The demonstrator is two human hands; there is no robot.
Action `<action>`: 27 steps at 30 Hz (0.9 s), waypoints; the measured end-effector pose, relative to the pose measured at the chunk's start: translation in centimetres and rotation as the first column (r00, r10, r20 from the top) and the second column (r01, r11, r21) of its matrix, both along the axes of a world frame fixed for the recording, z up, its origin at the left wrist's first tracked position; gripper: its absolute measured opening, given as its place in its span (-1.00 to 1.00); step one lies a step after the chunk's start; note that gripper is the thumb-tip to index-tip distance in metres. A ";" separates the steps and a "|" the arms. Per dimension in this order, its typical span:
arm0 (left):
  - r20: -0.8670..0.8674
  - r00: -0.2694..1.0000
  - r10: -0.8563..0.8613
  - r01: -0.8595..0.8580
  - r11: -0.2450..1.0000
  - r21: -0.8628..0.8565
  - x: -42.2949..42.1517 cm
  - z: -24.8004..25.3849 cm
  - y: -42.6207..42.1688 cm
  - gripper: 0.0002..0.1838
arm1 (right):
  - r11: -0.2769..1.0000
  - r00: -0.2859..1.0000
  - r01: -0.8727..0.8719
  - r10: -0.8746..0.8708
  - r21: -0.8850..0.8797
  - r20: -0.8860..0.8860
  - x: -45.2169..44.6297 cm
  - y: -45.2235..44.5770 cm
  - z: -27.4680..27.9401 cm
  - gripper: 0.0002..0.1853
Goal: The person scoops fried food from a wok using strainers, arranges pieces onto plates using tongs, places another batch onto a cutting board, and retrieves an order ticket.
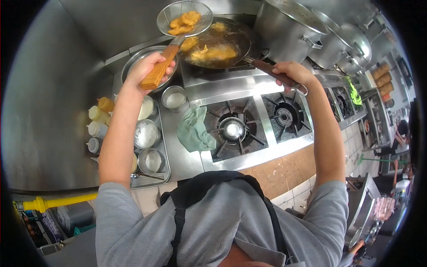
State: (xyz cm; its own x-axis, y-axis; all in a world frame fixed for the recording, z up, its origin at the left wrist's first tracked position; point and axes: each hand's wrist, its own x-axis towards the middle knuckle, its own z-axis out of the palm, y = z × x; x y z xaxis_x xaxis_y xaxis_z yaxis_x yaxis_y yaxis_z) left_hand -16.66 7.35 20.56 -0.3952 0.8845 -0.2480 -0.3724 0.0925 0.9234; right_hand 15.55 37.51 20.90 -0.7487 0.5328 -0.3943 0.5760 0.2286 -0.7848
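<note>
My left hand (153,73) is closed round the wooden handle of a wire strainer (163,20). Golden fried pieces (184,23) lie in the strainer, which is held over the left side of a dark wok (244,42). More battered pieces (215,53) sit in bubbling oil inside the wok. My right hand (293,75) grips the brown handle of a long utensil (271,69) reaching to the wok's right edge; its far end is hard to make out. Under my left hand stands a round metal bowl (129,66).
Large steel pots (287,33) stand right of the wok. Nearer are burners (233,129), a green cloth (193,131), a small metal container (174,99), a tray of tubs (147,133) and squeeze bottles (97,129). Other people (400,140) are at the far right.
</note>
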 end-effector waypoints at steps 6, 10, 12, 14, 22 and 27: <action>0.017 1.000 0.013 -0.013 1.000 -0.001 -0.6 -0.5 -0.3 -0.60 | 0.945 0.967 0.138 -0.194 -0.296 -0.166 2.3 0.4 -0.8 -0.75; 0.018 1.000 0.019 -0.019 1.000 -0.010 -0.6 -0.6 -0.3 -0.59 | 0.953 0.952 0.193 -0.240 -0.234 -0.189 2.7 -0.4 0.2 -0.74; 0.029 0.999 0.015 -0.015 1.000 -0.008 -0.8 -0.9 -0.2 -0.59 | 0.960 0.955 0.179 -0.222 -0.215 -0.198 2.9 0.1 0.6 -0.75; 0.041 0.999 0.013 -0.013 1.000 -0.007 -0.8 -1.0 -0.2 -0.59 | 0.967 0.958 0.163 -0.203 -0.197 -0.205 3.2 0.7 1.3 -0.75; -0.027 0.998 0.059 -0.061 0.996 -0.069 0.6 -1.1 1.2 -0.64 | 0.982 0.954 0.179 -0.156 0.067 -0.257 0.6 1.1 6.1 -0.72; 0.015 1.000 -0.015 0.016 0.998 -0.062 1.8 -1.6 3.3 -0.60 | 0.988 0.915 0.157 -0.149 -0.010 -0.374 -4.1 -0.2 5.7 -0.76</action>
